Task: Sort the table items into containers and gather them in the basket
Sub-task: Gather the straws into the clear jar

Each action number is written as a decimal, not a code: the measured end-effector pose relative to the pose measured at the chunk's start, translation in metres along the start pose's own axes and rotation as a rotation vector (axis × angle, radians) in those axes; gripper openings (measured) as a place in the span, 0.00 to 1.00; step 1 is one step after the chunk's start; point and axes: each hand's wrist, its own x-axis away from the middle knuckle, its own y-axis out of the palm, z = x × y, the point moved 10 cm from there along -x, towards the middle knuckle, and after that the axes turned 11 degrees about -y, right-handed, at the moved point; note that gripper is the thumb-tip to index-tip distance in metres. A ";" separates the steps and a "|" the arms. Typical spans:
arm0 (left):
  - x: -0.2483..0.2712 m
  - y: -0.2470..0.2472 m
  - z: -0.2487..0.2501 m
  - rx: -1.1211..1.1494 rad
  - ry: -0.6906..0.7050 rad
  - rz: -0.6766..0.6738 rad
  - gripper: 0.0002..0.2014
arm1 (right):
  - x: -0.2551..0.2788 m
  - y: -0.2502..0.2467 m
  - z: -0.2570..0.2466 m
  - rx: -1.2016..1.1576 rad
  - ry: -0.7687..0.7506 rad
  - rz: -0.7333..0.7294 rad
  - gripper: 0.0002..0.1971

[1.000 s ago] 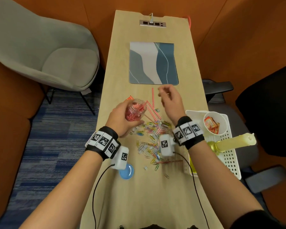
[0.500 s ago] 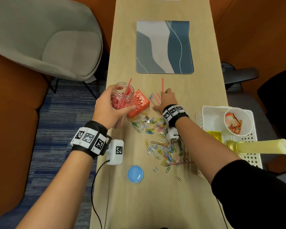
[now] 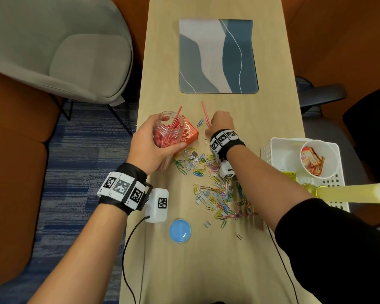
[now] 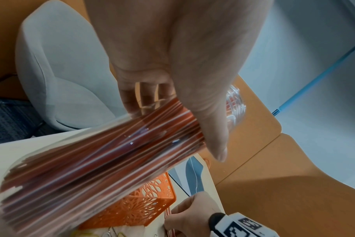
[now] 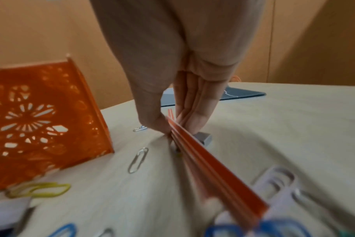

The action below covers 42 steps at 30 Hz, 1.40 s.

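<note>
Head view first: my left hand (image 3: 150, 145) is wrapped around the clear jar (image 3: 168, 132) of red sticks, tilted over the table's (image 3: 272, 132) left edge and touching the orange cutout box (image 3: 190, 132). My right hand (image 3: 220, 122) sits just right of that box, fingers closed on a few red sticks (image 3: 205, 114) that poke away from me. Loose paper clips (image 3: 215, 189) lie scattered beneath my right forearm, and the white basket (image 3: 270, 150) (a paper cup (image 3: 318, 157) inside it) waits well to the right.

Left wrist view: thumb and fingers curl round the jar, sticks blurred inside.

Right wrist view: thumb and fingertips (image 5: 195, 115) pinch the sticks at the tabletop, beside the orange box.
</note>
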 end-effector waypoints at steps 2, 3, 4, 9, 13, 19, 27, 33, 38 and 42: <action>0.002 0.001 0.001 0.003 0.000 -0.006 0.35 | -0.002 -0.005 -0.006 0.049 -0.025 -0.019 0.13; 0.003 0.002 0.001 0.004 -0.002 -0.011 0.36 | -0.005 -0.005 -0.007 0.076 -0.037 -0.032 0.13; 0.005 0.003 0.002 0.011 -0.003 -0.018 0.36 | -0.008 -0.005 -0.010 0.098 -0.056 -0.044 0.12; 0.011 0.010 0.004 0.028 -0.001 -0.034 0.37 | -0.018 0.000 -0.010 0.158 -0.065 -0.060 0.17; 0.016 0.015 0.008 0.034 0.002 -0.050 0.38 | -0.012 0.005 -0.008 0.185 -0.092 -0.074 0.19; 0.023 0.011 0.016 0.025 0.025 -0.055 0.38 | 0.000 -0.004 0.002 0.146 -0.067 -0.066 0.19; 0.033 0.004 0.014 0.052 0.033 -0.046 0.39 | 0.004 0.003 0.062 -0.308 0.100 -0.159 0.13; 0.037 0.006 0.013 0.067 0.042 -0.050 0.38 | 0.017 -0.003 0.069 -0.882 0.181 0.007 0.09; 0.034 0.011 0.013 0.063 0.045 -0.068 0.37 | 0.019 0.002 0.017 -0.389 -0.126 -0.050 0.09; 0.030 0.013 0.013 0.050 0.050 -0.077 0.37 | 0.020 0.018 -0.008 0.022 -0.324 -0.111 0.08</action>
